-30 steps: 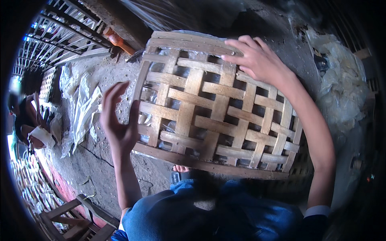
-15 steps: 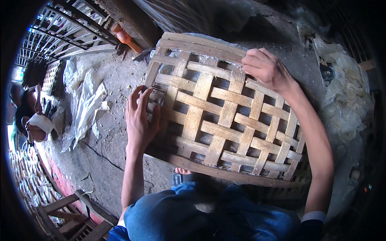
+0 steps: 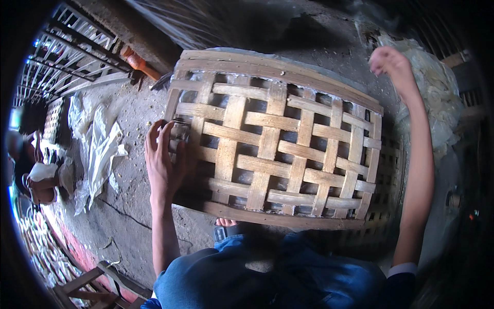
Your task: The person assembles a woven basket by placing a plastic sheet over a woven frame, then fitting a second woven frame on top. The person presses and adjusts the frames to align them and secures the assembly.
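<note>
A woven slatted panel [image 3: 279,149] with a wooden frame lies flat in front of me, with clear plastic film showing under its weave. My left hand [image 3: 163,162] is at its left edge, with its fingers curled over a dark rounded object [image 3: 180,132] whose kind is unclear. My right hand [image 3: 392,64] is raised beyond the panel's far right corner, touching neither panel nor frame. Its fingers are curled in and slightly blurred; whatever they may hold is too small to name.
Crumpled plastic sheets lie on the floor at left [image 3: 98,149] and in a heap at right [image 3: 424,87]. An orange-handled tool [image 3: 139,63] rests near the far-left slatted rack [image 3: 77,46]. Another person [image 3: 38,175] is at far left; a wooden stand [image 3: 100,283] is near left.
My right hand has left the panel's far edge and moved up and right. The panel and my left hand appear shifted left in view, with my left hand still at the panel's left edge.
</note>
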Motion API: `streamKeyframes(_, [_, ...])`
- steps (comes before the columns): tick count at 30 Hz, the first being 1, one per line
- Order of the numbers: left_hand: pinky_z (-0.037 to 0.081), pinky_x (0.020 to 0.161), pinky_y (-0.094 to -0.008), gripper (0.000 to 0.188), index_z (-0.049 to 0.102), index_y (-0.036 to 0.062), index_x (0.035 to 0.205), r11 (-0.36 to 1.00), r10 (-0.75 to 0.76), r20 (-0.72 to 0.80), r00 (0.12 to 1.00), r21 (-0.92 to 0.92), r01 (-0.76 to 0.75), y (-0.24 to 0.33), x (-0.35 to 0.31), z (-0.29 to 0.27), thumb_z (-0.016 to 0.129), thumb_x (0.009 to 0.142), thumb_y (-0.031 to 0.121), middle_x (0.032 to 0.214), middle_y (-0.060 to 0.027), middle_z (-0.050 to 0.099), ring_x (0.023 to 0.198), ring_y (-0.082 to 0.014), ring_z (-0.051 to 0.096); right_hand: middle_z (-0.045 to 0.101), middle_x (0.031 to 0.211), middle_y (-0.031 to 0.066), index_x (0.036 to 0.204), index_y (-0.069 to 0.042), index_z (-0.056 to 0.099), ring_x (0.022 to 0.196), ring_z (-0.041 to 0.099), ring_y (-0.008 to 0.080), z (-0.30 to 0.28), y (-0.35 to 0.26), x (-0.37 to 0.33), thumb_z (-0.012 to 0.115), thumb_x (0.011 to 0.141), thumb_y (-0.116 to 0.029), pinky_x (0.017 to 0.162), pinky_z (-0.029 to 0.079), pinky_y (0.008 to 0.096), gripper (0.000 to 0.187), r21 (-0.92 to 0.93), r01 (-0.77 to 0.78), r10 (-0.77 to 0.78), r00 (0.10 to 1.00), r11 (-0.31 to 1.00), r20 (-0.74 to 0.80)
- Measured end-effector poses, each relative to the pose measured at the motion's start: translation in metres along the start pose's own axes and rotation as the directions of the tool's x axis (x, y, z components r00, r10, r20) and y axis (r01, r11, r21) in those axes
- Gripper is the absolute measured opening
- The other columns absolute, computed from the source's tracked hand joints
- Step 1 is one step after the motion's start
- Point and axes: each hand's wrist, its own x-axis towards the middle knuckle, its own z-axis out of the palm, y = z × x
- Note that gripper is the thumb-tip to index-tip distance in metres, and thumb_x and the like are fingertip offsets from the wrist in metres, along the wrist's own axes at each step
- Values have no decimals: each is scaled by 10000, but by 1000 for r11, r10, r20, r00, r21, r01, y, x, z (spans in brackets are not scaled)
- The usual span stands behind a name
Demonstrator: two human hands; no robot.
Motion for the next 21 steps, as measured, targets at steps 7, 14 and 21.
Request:
streamKeyframes(7, [445, 1106, -515, 456, 577, 90, 1401, 1000, 14, -6, 1000, 17, -14, -3, 1, 2, 671, 956, 112, 1454, -218, 522, 1342, -425, 519, 649, 1401, 93, 1360, -175, 665, 1226, 654, 254, 8, 29, -38, 755, 920, -181, 1072, 507, 390, 448, -608, -59, -254, 873, 792, -416])
streamKeyframes(14, [454, 1096, -510, 455, 578, 97, 1399, 999, 28, -5, 1000, 42, -28, -4, 1, 2, 679, 956, 119, 1449, -213, 527, 1331, -419, 527, 603, 1409, 47, 1312, -199, 703, 1262, 566, 240, 125, -14, -37, 780, 826, -131, 1107, 460, 460, 497, -683, 643, -552, 728, 346, 406])
streamKeyframes(21, [444, 1104, -518, 476, 574, 111, 1405, 1000, 1, 16, 1000, 6, -2, 5, 4, 5, 686, 942, 117, 1456, -210, 519, 1335, -422, 520, 680, 1270, 31, 1012, -144, 805, 1183, 583, 221, 130, -5, -23, 708, 851, -126, 1016, 484, 390, 188, -621, 725, -639, 634, 297, 435])
